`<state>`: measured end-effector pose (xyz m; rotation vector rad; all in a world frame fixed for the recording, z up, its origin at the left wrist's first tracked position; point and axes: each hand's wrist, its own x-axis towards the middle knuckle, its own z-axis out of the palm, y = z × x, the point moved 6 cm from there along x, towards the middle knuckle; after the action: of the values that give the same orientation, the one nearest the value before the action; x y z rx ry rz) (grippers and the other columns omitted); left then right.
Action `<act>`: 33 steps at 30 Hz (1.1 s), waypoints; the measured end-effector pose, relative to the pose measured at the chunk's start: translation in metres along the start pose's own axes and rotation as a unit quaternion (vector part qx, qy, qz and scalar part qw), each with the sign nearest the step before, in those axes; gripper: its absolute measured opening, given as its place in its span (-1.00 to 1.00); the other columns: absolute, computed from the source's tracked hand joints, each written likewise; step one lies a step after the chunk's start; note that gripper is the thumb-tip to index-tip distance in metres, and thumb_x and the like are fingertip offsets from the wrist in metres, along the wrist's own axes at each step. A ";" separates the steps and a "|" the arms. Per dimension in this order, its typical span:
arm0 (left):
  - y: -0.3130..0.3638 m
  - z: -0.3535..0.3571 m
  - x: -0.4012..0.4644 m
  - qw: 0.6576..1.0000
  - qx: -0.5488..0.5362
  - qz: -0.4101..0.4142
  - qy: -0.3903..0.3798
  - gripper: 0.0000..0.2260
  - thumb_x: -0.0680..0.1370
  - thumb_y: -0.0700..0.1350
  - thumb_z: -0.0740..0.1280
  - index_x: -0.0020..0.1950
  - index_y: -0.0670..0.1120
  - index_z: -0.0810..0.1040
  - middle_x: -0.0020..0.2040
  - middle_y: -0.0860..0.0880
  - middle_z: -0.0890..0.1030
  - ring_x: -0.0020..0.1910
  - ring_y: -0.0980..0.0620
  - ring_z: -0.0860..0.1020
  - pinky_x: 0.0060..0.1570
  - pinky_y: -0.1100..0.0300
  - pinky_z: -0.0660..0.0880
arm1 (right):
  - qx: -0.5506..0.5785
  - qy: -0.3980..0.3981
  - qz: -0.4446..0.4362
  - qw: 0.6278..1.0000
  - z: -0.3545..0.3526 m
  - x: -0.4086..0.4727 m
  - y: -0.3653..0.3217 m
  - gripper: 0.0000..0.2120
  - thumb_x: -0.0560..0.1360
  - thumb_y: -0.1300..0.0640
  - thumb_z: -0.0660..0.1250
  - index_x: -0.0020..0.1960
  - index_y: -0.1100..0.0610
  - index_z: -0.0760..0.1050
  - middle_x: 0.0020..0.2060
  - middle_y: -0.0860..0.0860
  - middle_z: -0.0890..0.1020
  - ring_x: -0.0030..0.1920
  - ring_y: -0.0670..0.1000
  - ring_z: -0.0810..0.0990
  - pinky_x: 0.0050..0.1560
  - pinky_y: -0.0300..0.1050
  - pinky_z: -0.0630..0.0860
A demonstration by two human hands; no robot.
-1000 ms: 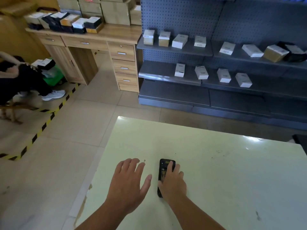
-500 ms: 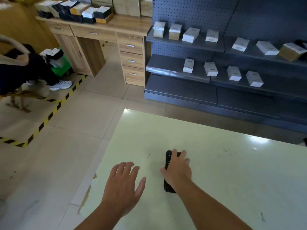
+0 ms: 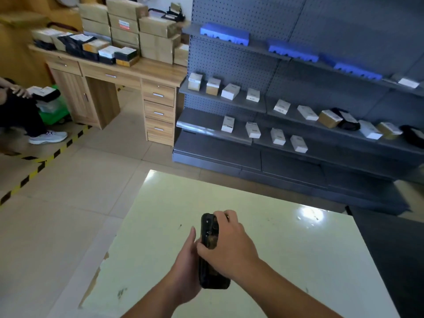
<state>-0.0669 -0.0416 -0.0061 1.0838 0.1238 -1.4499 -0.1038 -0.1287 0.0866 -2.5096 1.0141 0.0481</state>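
Note:
A black handheld device [image 3: 209, 228], long and phone-shaped, is held above the pale green table [image 3: 298, 260]. My right hand [image 3: 229, 244] grips it from the right, fingers curled over its top end and thumb across its face. My left hand [image 3: 187, 267] holds its lower left side from beneath, with the fingers hidden behind the device. The middle of the device is covered by my right hand.
Grey pegboard shelves [image 3: 286, 115] with several small white and brown boxes stand beyond the table. A wooden desk [image 3: 119, 88] stacked with boxes is at the back left. A seated person [image 3: 20, 111] is at the far left behind striped floor tape [image 3: 46, 161].
The device lay flat on the table under my right hand with my left hand spread beside it. Now both hands hold it lifted off the table, and the camera has tilted up.

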 end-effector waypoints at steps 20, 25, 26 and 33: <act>-0.003 0.024 -0.060 0.996 -0.032 0.076 -0.017 -0.41 0.64 0.29 0.11 0.17 -0.12 0.73 0.03 -0.27 0.71 -0.17 -0.20 0.67 0.06 -0.18 0.55 | -0.120 0.074 -0.174 0.975 -0.036 -0.027 -0.019 -0.60 0.53 -0.25 0.23 0.12 0.04 0.55 0.00 -0.04 0.57 -0.02 0.04 0.57 -0.02 -0.04 0.57; -0.007 0.033 -0.065 0.995 -0.031 0.079 -0.051 -0.39 0.65 0.27 0.10 0.14 -0.17 0.73 -0.03 -0.29 0.67 -0.19 -0.21 0.63 -0.06 -0.12 0.56 | -0.079 0.108 -0.166 0.977 -0.037 -0.031 -0.009 -0.68 0.52 -0.21 0.25 0.00 0.02 0.57 -0.08 -0.08 0.57 -0.12 -0.02 0.58 -0.10 -0.06 0.58; -0.008 0.034 -0.066 0.995 -0.037 0.079 -0.056 -0.40 0.65 0.27 0.10 0.15 -0.18 0.72 -0.04 -0.29 0.65 -0.20 -0.21 0.62 -0.08 -0.11 0.56 | -0.043 0.093 -0.171 0.980 -0.037 -0.032 -0.004 -0.70 0.53 -0.21 0.27 0.03 -0.01 0.59 -0.07 -0.10 0.58 -0.10 -0.05 0.57 -0.07 -0.06 0.58; -0.004 0.034 -0.075 0.993 -0.022 0.032 -0.107 -0.41 0.65 0.26 0.12 0.26 -0.19 0.66 0.06 -0.25 0.66 -0.25 -0.21 0.59 -0.18 -0.04 0.57 | 0.054 -0.095 -0.264 0.958 -0.057 -0.038 0.023 -0.66 0.57 -0.04 0.44 0.33 -0.14 0.56 0.08 -0.17 0.61 -0.04 -0.05 0.56 -0.04 -0.21 0.60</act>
<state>-0.1033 -0.0080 0.0600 0.8829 -0.0317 -1.4891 -0.1542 -0.1412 0.1374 -2.5304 0.2442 0.0695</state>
